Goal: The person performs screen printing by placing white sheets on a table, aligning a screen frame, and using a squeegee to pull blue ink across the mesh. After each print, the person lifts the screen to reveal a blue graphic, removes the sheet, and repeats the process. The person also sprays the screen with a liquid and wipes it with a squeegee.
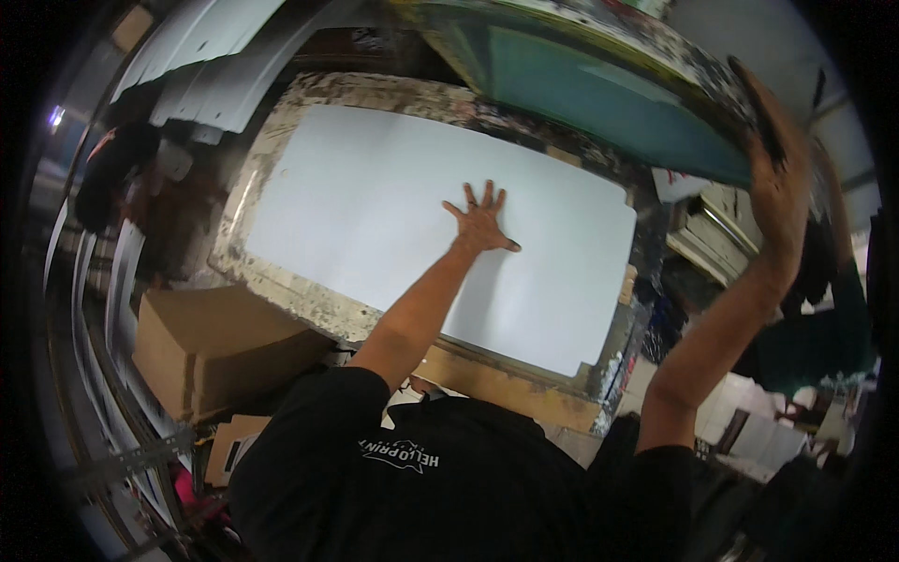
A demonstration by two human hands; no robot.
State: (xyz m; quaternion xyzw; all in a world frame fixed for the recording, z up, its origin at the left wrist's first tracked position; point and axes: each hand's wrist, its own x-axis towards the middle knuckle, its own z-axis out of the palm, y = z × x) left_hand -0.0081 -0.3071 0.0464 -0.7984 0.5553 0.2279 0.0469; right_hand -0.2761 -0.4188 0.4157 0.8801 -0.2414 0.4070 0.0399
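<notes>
A large white sheet (365, 206) with notched corners lies flat on a stained printing table (309, 304). My left hand (479, 225) rests palm down on the sheet, right of its middle, fingers spread. Above the sheet's far edge, a screen printing frame (599, 98) with blue-green mesh is tilted up. My right hand (779, 192) is raised against the frame's right end. Its fingers, dark-stained, stretch upward along the edge, and part of the palm side is hidden.
A brown cardboard box (220, 351) stands left of the table, close to my left arm. White corrugated panels (211, 80) hang at the far left. Stacked boards (716, 234) lie beyond the table's right end. Another person in dark clothing (815, 332) is at the right.
</notes>
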